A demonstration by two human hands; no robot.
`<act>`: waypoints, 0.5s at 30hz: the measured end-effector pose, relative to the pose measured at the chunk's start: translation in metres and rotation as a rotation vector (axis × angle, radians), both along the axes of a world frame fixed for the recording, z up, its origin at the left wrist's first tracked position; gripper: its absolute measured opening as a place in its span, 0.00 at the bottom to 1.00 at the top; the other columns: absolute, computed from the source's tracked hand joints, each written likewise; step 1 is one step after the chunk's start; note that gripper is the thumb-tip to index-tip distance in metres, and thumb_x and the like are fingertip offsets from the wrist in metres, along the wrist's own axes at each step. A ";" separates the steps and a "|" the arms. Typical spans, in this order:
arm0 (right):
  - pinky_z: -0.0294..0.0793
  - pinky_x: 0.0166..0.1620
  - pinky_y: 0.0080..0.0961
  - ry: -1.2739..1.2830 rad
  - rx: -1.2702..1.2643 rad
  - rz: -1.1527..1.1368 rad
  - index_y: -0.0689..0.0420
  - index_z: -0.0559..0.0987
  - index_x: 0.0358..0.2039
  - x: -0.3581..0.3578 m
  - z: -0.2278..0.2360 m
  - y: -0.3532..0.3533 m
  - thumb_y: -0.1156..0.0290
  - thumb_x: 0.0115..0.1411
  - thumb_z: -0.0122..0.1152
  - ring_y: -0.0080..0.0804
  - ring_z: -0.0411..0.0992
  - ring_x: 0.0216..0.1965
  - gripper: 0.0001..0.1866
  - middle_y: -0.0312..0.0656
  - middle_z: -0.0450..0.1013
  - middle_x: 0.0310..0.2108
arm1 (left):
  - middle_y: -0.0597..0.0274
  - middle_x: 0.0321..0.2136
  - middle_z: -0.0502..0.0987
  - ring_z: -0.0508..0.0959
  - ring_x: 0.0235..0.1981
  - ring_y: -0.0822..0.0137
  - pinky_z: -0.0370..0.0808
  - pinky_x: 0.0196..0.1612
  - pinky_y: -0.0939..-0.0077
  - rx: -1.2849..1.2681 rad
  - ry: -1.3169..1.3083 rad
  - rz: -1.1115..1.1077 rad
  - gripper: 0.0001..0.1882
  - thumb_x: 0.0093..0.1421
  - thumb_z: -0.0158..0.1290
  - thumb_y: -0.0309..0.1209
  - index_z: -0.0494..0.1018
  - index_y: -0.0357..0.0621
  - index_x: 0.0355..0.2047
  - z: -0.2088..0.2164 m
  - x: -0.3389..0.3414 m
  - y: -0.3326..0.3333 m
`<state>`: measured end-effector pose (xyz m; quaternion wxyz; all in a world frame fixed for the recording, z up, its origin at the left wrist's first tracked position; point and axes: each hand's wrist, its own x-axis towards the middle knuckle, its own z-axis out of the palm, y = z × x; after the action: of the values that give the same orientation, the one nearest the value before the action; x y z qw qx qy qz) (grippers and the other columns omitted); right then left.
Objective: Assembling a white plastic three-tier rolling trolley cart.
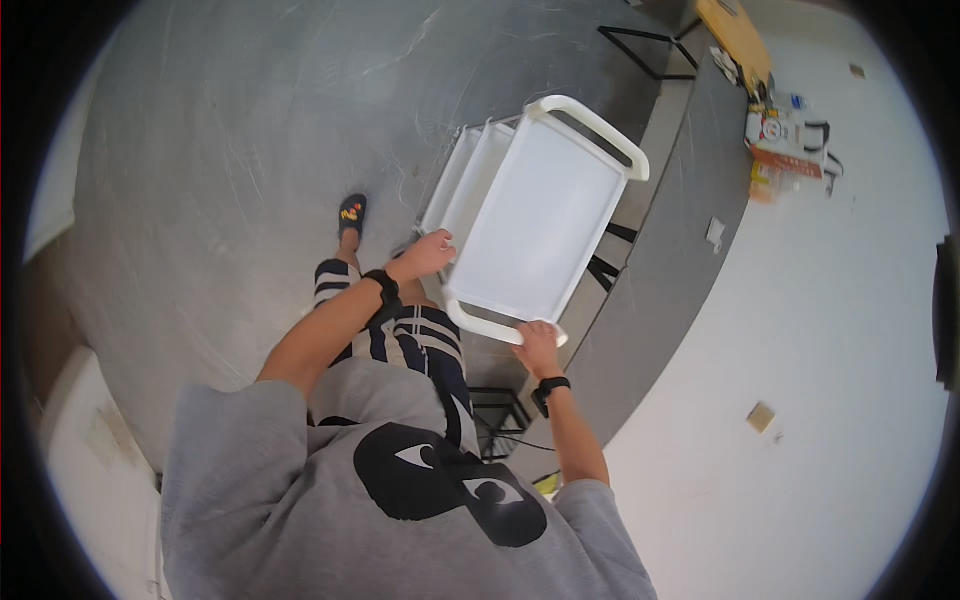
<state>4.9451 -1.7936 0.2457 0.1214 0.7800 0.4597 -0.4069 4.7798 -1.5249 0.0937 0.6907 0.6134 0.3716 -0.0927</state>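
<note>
A white rolling cart (545, 215) with stacked trays stands in front of me, tilted in the view, its top tray bare. Light curved handles rise at its far and near ends. My left hand (428, 254) is closed on the tray rim at the cart's left side, near the front corner. Around the right end of the near handle (485, 324) curl the fingers of my right hand (538, 346). Lower trays (470, 180) show along the left side; the wheels are hidden. Each of my wrists wears a black band.
A long grey counter (675, 215) runs close along the cart's right, against a white wall. On it are a printed bag (790, 135), a wooden board (738, 38) and a small white item (715, 232). Beneath stands a black-framed stool (497, 412). Grey floor (260, 130) spreads left.
</note>
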 end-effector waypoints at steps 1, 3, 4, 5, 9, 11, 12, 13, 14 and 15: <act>0.59 0.58 0.50 -0.175 0.076 -0.043 0.54 0.76 0.44 0.002 0.002 -0.009 0.70 0.47 0.61 0.50 0.63 0.56 0.21 0.49 0.71 0.48 | 0.43 0.47 0.74 0.75 0.48 0.49 0.71 0.51 0.62 0.167 -0.086 -0.046 0.23 0.60 0.49 0.36 0.66 0.34 0.51 0.022 0.006 0.009; 0.58 0.59 0.51 -0.364 0.168 -0.152 0.54 0.75 0.48 -0.017 0.000 -0.023 0.72 0.47 0.60 0.53 0.60 0.58 0.24 0.51 0.67 0.53 | 0.43 0.46 0.74 0.75 0.47 0.47 0.71 0.50 0.61 0.225 -0.161 -0.029 0.23 0.58 0.50 0.34 0.66 0.34 0.51 0.063 0.021 0.032; 0.57 0.59 0.51 -0.522 0.312 -0.389 0.55 0.72 0.52 -0.031 -0.002 -0.029 0.74 0.47 0.59 0.55 0.59 0.59 0.28 0.55 0.63 0.55 | 0.43 0.45 0.74 0.74 0.47 0.46 0.71 0.50 0.59 0.202 -0.165 -0.042 0.22 0.57 0.50 0.33 0.67 0.34 0.51 0.082 0.029 0.044; 0.56 0.60 0.51 -0.679 0.450 -0.632 0.57 0.69 0.55 -0.047 -0.004 -0.032 0.76 0.47 0.58 0.58 0.57 0.59 0.31 0.59 0.60 0.58 | 0.43 0.45 0.74 0.74 0.47 0.45 0.71 0.50 0.58 0.179 -0.167 -0.057 0.22 0.57 0.50 0.32 0.67 0.35 0.50 0.098 0.037 0.055; 0.58 0.60 0.48 -0.577 0.501 -1.377 0.61 0.60 0.62 -0.114 -0.014 -0.027 0.69 0.54 0.60 0.54 0.59 0.59 0.35 0.62 0.56 0.60 | 0.42 0.45 0.73 0.73 0.48 0.44 0.71 0.50 0.57 0.566 -0.145 -0.341 0.22 0.55 0.50 0.31 0.67 0.36 0.50 0.129 0.062 0.094; 0.63 0.57 0.36 0.376 0.690 -2.011 0.64 0.56 0.62 -0.116 0.004 -0.003 0.60 0.61 0.60 0.40 0.65 0.52 0.36 0.56 0.63 0.55 | 0.41 0.46 0.73 0.73 0.48 0.43 0.71 0.50 0.57 0.775 -0.116 -0.551 0.24 0.54 0.51 0.30 0.66 0.37 0.52 0.131 0.074 0.114; 0.65 0.56 0.36 0.411 0.899 -1.817 0.68 0.54 0.61 -0.114 0.000 0.004 0.60 0.61 0.60 0.42 0.68 0.51 0.37 0.55 0.66 0.53 | 0.41 0.46 0.73 0.73 0.48 0.43 0.71 0.50 0.57 0.783 -0.140 -0.636 0.24 0.54 0.51 0.30 0.66 0.37 0.52 0.141 0.088 0.117; 0.66 0.55 0.36 -0.046 0.901 -1.609 0.72 0.53 0.59 -0.123 -0.026 -0.004 0.62 0.60 0.61 0.43 0.68 0.51 0.38 0.56 0.66 0.54 | 0.42 0.48 0.72 0.72 0.50 0.44 0.70 0.52 0.56 0.831 -0.103 -0.754 0.25 0.53 0.51 0.30 0.65 0.38 0.53 0.155 0.106 0.112; 0.67 0.55 0.37 -0.066 0.826 -1.677 0.73 0.51 0.59 -0.120 -0.014 0.014 0.61 0.59 0.63 0.51 0.68 0.53 0.41 0.61 0.66 0.53 | 0.42 0.50 0.71 0.71 0.51 0.44 0.69 0.53 0.55 0.902 -0.026 -0.843 0.27 0.53 0.51 0.30 0.65 0.40 0.54 0.160 0.104 0.114; 0.66 0.56 0.39 0.033 0.548 -1.841 0.73 0.45 0.60 -0.109 0.021 0.034 0.63 0.57 0.62 0.57 0.68 0.53 0.44 0.67 0.67 0.51 | 0.42 0.50 0.71 0.71 0.51 0.44 0.69 0.53 0.55 0.924 -0.026 -0.894 0.27 0.53 0.51 0.30 0.65 0.40 0.54 0.163 0.102 0.112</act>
<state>4.8357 -1.7592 0.2663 -0.4387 0.8307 -0.2525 -0.2319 4.8818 -1.4133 0.2569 0.2545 0.9445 0.0734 -0.1945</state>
